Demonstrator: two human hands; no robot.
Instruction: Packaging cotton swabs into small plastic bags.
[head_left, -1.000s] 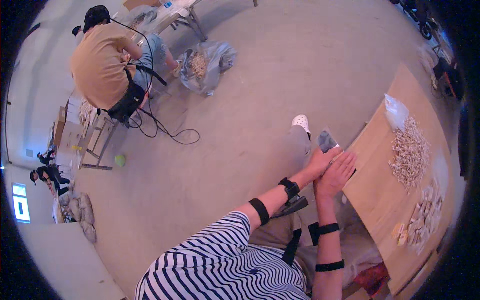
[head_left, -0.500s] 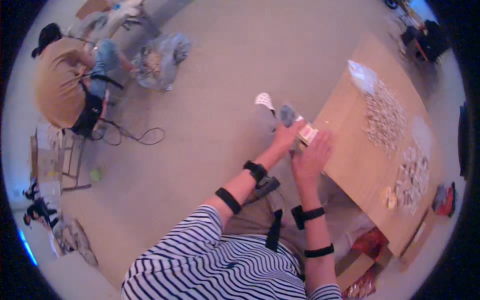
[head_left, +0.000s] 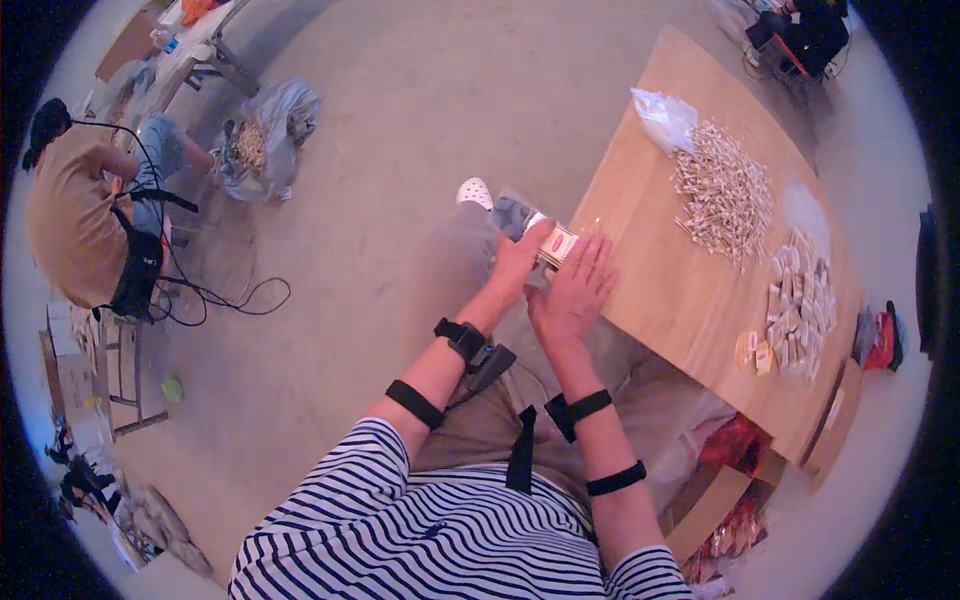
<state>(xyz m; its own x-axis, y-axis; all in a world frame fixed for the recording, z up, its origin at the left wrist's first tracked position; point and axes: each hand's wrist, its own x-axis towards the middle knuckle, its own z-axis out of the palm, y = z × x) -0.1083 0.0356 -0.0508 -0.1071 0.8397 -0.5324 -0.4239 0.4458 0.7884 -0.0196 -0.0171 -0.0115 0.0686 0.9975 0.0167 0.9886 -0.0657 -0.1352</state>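
My left hand is closed on a small flat packet, cream-yellow with a red oval mark, its thumb across the near end. Against the packet's right end rest the stretched fingers of my right hand; its thumb stands apart, lower down. Just past the left fingers shows a greyish, see-through piece, perhaps plastic film. Both hands are above my lap, at the near left corner of a wooden table. What lies under the right fingers is hidden.
On the table are a heap of cotton swabs, a clear plastic bag, several small filled packs and yellow cards. Below its near edge stands an open cardboard box. A seated person works at far left beside a large plastic bag.
The whole view has swung a little, so the table and both hands sit further left. The packet stays in the left hand, with the right fingers still against it.
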